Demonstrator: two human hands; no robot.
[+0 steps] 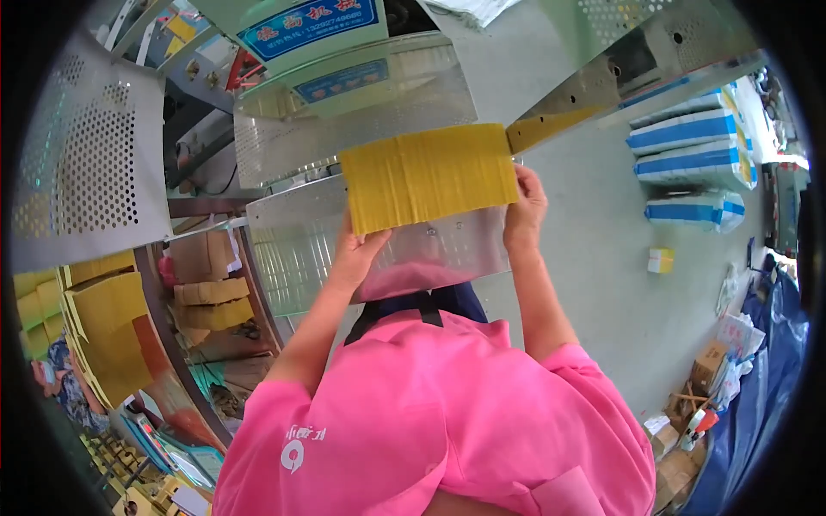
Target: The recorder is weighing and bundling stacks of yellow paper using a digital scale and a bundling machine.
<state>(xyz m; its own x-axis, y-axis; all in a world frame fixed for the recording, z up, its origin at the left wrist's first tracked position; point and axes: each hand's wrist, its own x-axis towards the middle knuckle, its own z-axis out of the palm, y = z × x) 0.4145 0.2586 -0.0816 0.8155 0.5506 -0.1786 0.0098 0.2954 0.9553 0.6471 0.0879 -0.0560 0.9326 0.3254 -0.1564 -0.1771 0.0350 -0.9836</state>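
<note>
A wide yellow block of what look like thin paper sheets (pixel 430 176), with fine ridges running down its face, is held up between my hands. My left hand (pixel 354 254) is closed on its lower left corner, the thumb along the bottom edge. At the right end, my right hand (pixel 525 206) grips the side with fingers wrapped behind it. Below and behind the block is a shiny metal tray (pixel 430 258) of the machine. Most of my fingertips are hidden behind the sheets.
A perforated metal guard (pixel 77 155) stands at the left, with more yellow sheets (pixel 112 335) stacked below it. A metal arm (pixel 594 107) reaches in from the upper right. Blue-and-white wrapped packs (pixel 688 142) are piled on the right, near a small yellow-and-white box (pixel 661 261).
</note>
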